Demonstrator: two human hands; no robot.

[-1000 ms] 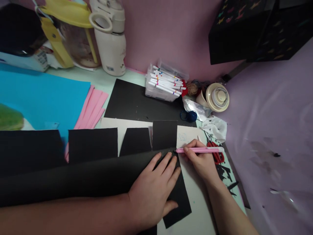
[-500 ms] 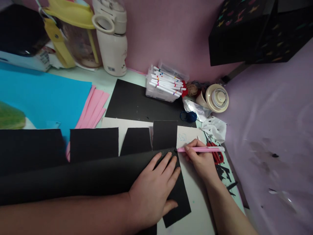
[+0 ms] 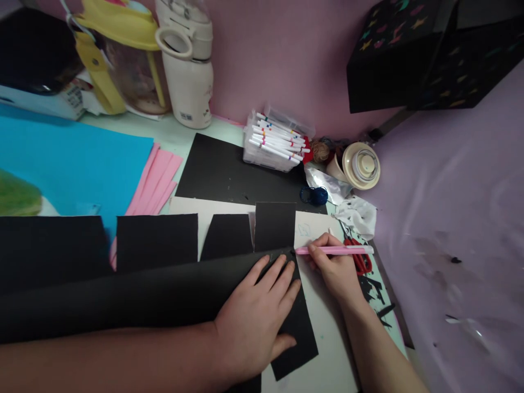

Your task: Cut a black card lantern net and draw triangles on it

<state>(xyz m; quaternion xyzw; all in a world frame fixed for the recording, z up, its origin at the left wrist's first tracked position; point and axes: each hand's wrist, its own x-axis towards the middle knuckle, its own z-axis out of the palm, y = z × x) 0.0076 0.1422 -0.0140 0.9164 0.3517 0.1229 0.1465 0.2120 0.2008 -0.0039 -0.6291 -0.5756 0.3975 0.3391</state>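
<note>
My left hand [image 3: 256, 319] lies flat, fingers spread, on a large folded black paper sheet [image 3: 135, 297] and presses it onto the white board [image 3: 327, 333]. My right hand [image 3: 333, 267] is closed on a pink pen-shaped tool [image 3: 333, 250]. The tool's tip touches the top right corner of the black sheet, just beyond my left fingertips. Several cut black flaps [image 3: 158, 240] stand out along the far edge of the sheet.
Red scissors [image 3: 362, 259] lie right of my right hand among black scraps. Behind are a clear box of markers [image 3: 272, 144], a tape roll [image 3: 362, 165], blue thread [image 3: 314, 195], pink strips [image 3: 155, 180], blue paper [image 3: 69, 166], a white bottle [image 3: 188, 65] and a black starred box [image 3: 426, 49].
</note>
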